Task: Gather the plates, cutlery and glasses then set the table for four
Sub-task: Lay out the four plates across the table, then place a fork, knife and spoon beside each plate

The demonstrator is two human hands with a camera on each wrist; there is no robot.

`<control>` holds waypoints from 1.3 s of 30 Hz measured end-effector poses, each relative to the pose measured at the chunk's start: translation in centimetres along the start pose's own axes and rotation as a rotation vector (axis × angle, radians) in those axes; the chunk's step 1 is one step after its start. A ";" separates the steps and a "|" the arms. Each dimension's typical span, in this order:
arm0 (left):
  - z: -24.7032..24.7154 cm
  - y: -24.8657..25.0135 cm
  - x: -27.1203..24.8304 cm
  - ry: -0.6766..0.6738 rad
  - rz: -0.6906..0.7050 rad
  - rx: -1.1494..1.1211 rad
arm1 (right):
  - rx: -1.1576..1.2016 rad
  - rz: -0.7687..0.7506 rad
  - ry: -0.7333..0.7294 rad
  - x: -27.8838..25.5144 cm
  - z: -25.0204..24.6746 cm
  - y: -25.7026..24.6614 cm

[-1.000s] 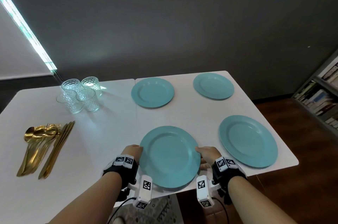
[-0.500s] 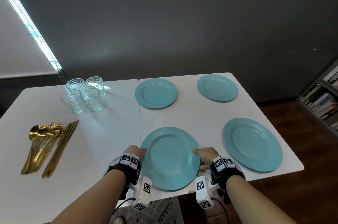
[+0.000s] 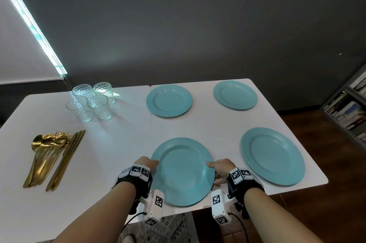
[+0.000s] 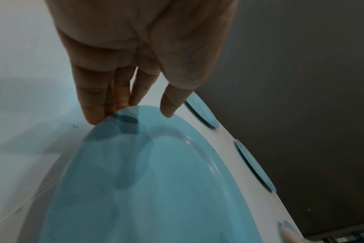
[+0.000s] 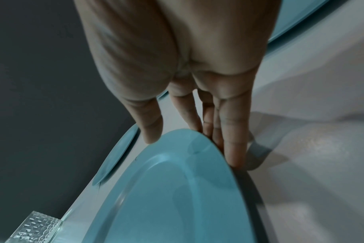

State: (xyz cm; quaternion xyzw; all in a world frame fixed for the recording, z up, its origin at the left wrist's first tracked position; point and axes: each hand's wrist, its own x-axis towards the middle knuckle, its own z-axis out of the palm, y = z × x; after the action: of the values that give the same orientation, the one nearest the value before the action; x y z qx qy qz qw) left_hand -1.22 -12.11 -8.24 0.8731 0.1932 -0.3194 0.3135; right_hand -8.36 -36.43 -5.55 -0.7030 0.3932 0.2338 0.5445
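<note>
A teal plate [image 3: 182,173] lies at the near edge of the white table [image 3: 118,143], and both hands hold it. My left hand [image 3: 153,163] pinches its left rim, thumb on top and fingers [image 4: 94,113] at and under the edge. My right hand [image 3: 214,167] pinches the right rim the same way, with its fingers [image 5: 233,152] along the underside. Three more teal plates lie at far left [image 3: 169,101], far right [image 3: 235,95] and near right [image 3: 272,156]. Several clear glasses [image 3: 90,104] stand grouped at the back left. Gold cutlery [image 3: 51,155] lies piled at the left.
A dark wall runs behind the table. A bookshelf [image 3: 348,110] stands at the right over a wooden floor. A patterned rug [image 3: 162,229] shows below the near table edge. A seam [image 3: 151,123] splits the table top into two halves.
Both hands have stayed on the near plate's rims and the plate has hardly shifted. The head view has tilted up a little.
</note>
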 end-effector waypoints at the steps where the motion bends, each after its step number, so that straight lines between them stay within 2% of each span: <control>1: -0.1 0.0 -0.1 0.002 0.004 -0.003 | -0.004 -0.002 -0.001 0.0 0.0 0.0; 6: -0.2 -0.1 -0.1 0.009 0.016 -0.010 | -0.022 -0.007 -0.006 0.2 0.0 0.0; 11: -0.5 0.5 -0.2 0.062 0.030 0.091 | -0.115 -0.015 0.007 0.4 -0.3 -0.3; 15: -1.5 0.9 -0.9 0.136 0.039 0.112 | -0.234 -0.093 0.093 0.7 -0.7 -1.5; 19: -3.7 0.2 -1.4 0.277 0.110 -0.006 | -0.299 -0.194 0.205 -0.3 0.4 -4.4; 23: -7.2 -1.4 -1.1 0.374 0.176 -0.048 | -0.284 -0.274 0.183 -1.6 4.0 -7.9; 27: -12.0 -4.1 0.5 0.407 0.145 -0.029 | -0.241 -0.307 0.085 -2.3 9.1 -10.2; 32: -19.0 -9.6 2.8 0.497 0.062 0.156 | -0.308 -0.311 0.003 -2.7 15.9 -12.1; 35: -22.4 -13.9 4.3 0.609 0.048 0.347 | -0.318 -0.311 -0.021 -3.0 19.4 -13.2; 39: -24.6 -17.7 6.5 0.503 -0.133 0.304 | -0.335 -0.305 -0.045 -3.2 23.0 -13.8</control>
State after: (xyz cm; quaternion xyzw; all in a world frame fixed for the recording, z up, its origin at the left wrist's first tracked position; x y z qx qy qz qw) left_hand 4.68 18.22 -5.38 0.9472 0.2715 -0.1384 0.0999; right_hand 3.19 -12.29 -1.99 -0.8295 0.2255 0.2263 0.4582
